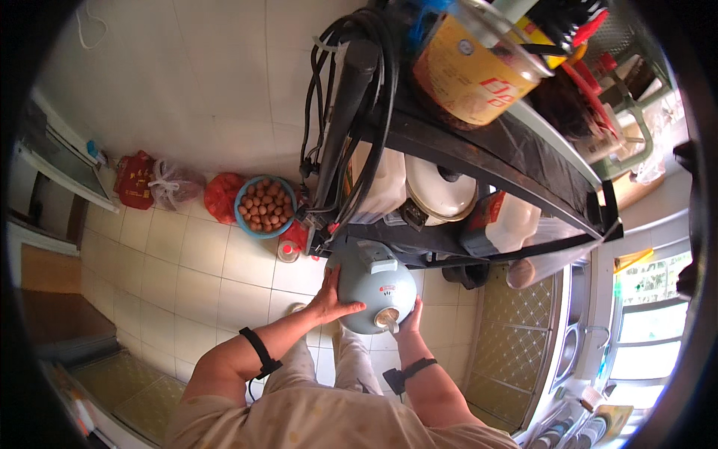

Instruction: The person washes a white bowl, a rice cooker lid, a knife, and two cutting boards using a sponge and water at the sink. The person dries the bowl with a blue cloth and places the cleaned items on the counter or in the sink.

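A rounded pale blue-grey appliance (pixel 350 280), perhaps a rice cooker, is held between both hands in front of my body, beside the black metal rack. My left hand (pixel 331 300) presses on its left side with the thumb spread across the shell. On its lower right side is my right hand (pixel 410 321), partly hidden behind the body. A light handle or latch (pixel 381 265) and a small round opening with a pale spout-like piece (pixel 388 319) show on the appliance. The parts facing the floor are hidden.
The black rack (pixel 426 140) carries a lidded pot (pixel 443 191), plastic jugs and a large labelled jar (pixel 477 67). Black cables (pixel 387 84) hang at its left end. On the tiled floor stand a blue basin of eggs (pixel 238 216), red bags and a bottle (pixel 288 252). A sink (pixel 569 351) lies far right.
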`<state>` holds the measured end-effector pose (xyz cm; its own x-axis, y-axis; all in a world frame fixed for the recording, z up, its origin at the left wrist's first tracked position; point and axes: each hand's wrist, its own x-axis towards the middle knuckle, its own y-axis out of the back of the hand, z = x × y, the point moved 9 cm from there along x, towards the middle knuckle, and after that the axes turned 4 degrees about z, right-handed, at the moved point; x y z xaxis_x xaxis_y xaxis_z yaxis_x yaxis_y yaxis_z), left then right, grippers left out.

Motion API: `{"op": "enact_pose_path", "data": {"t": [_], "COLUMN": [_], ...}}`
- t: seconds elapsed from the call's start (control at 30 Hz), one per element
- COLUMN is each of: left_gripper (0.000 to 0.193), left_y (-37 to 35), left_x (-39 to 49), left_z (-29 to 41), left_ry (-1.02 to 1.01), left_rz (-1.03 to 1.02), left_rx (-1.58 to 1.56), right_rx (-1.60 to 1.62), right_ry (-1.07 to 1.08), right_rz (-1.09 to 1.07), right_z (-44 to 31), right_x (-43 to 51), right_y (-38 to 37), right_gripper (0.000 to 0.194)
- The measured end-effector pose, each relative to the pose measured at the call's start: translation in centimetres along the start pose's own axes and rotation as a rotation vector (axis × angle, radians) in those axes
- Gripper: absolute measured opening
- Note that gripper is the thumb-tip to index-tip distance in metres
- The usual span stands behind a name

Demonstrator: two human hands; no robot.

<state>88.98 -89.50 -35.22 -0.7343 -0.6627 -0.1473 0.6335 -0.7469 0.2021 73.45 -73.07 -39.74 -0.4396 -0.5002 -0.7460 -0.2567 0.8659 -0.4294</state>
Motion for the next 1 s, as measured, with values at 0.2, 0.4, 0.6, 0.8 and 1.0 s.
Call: {"op": "enact_pose_path", "data": {"t": [0.2,0.4,0.6,0.8,1.0], "left_gripper": [0.129,0.112,0.1,0.046,0.048], "left_y": [0.7,1.9,2.3,3.2,2.3], "left_x": [2.7,4.6,6.5,7.5,8.3], "left_z": [-1.1,-1.2,-3.5,-5.8,-7.0], "left_ry": [0.008,-0.008,0.1,-0.139,-0.32], "left_rz": [0.124,0.208,0.262,0.467,0.554], "left_rx": [0.086,0.02,-0.125,-0.068,0.312], "right_rx": [-0.064,-0.082,-0.169,-0.186,-0.199], "right_ry": [-0.041,-0.115,-0.108,-0.069,-0.05], "right_rz": [-0.049,-0.127,-0.162,-0.26,-0.333], "right_z": [-0.5,-0.3,-1.3,-1.1,-1.2], "right_x": [5.9,10.4,14.5,18.2,20.0], "right_y": [-1.5,-2.6,-4.4,-7.3,-9.0], "right_gripper": [0.074,0.072,0.069,0.063,0.062]}}
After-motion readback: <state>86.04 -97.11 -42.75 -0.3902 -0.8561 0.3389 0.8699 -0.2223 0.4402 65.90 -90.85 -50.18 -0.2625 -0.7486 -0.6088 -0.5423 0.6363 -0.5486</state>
